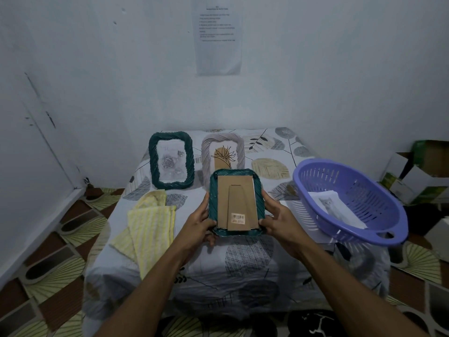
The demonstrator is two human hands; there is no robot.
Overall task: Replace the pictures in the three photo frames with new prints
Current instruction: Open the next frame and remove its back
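Held frame: you have the dark green frame (213, 198) lifted over the middle of the table (243, 259), its back turned up toward you.
Backing: a brown cardboard backing (243, 188) fills the back, with a folded-flat stand (239, 205) down its centre and a barcode sticker (238, 218) near the near edge.
Left hand: your left hand (200, 223) grips the frame's left side, thumb along the rim and fingers curled under the near-left corner.
Right hand: your right hand (279, 220) grips the right side, thumb on the rim and fingertips curled at the near-right corner.
Rose frame: a second dark green frame (171, 160) stands upright at the far left of the table, showing a pale rose picture.
Pale frame: a greyish frame (222, 152) with a leaf drawing stands just to the right of it, its lower part hidden behind the frame you hold.
Cloth: a yellow striped cloth (150, 222) lies folded on the near left of the table.
Basket: a purple slotted basket (379, 195) sits tilted at the table's right edge.
Prints: a cat print (335, 207) lies inside the basket on white paper.
Wall: a printed sheet (218, 37) is stuck to the far wall; its text is too small to read.
Right floor: cardboard boxes (413, 176) are stacked beyond the basket.
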